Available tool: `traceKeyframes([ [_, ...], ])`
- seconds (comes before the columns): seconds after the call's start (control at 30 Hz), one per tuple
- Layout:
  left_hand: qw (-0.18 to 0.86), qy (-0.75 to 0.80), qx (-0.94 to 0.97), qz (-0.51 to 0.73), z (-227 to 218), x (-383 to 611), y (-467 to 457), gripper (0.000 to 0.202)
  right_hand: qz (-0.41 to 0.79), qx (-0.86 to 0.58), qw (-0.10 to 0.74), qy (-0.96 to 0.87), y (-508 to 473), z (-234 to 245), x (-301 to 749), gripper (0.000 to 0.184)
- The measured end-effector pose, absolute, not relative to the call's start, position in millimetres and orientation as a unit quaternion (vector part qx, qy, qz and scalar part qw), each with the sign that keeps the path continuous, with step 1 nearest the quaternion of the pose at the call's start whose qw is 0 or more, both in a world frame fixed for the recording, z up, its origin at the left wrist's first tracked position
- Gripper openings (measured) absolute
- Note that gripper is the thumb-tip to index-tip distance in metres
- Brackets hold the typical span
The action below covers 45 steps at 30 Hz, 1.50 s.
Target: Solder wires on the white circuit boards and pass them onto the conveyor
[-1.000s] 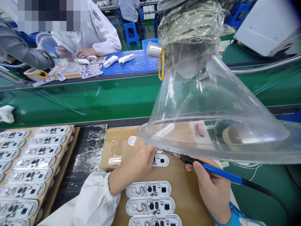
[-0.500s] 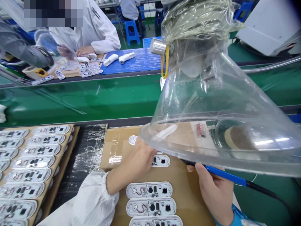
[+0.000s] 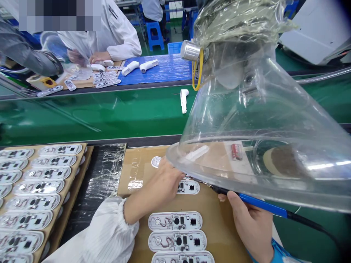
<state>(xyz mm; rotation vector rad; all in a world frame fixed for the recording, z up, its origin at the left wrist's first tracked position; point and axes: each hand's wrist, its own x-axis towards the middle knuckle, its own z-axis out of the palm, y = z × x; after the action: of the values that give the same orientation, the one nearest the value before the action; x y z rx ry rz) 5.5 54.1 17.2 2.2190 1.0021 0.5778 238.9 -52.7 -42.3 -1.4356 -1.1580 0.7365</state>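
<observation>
left sleeve [image 3: 106, 233]: white, loose, finely ribbed cloth, gathered into an elastic cuff at the wrist
left hand [image 3: 161, 184]: bare, no glove
right sleeve [image 3: 276, 252]: bright blue, only its edge at the wrist showing
right hand [image 3: 251, 223]: bare, no glove

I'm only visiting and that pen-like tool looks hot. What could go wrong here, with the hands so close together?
The left hand steadies a small circuit board right where the blue-handled soldering iron in the right hand points, so a slip might burn fingers. The clear plastic hood hides the tip, which may make aiming harder. The iron's cord trails off to the right and could snag.
</observation>
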Motion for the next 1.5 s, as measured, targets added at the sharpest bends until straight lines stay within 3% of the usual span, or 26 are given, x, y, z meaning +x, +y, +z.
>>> traceKeyframes([
  [0.27,0.302,0.373,0.846,0.231,-1,-1,50,0.06,0.307,-0.607,0.545,-0.49,-46,-28,235,0.02],
  [0.47,0.303,0.369,0.847,0.233,-13,-5,49,0.056,0.312,-0.6,0.559,-0.48,-58,-51,243,0.005],
  [0.93,0.29,0.39,0.846,0.219,1,-3,49,0.05,0.3,-0.62,0.574,-0.442,-60,-62,245,0.016],
  [1.23,0.271,0.416,0.841,0.215,-12,-2,46,0.041,0.322,-0.617,0.556,-0.455,-63,-65,248,0.007],
  [1.5,0.24,0.408,0.854,0.217,-15,0,47,0.042,0.313,-0.624,0.554,-0.454,-64,-66,248,0.01],
])
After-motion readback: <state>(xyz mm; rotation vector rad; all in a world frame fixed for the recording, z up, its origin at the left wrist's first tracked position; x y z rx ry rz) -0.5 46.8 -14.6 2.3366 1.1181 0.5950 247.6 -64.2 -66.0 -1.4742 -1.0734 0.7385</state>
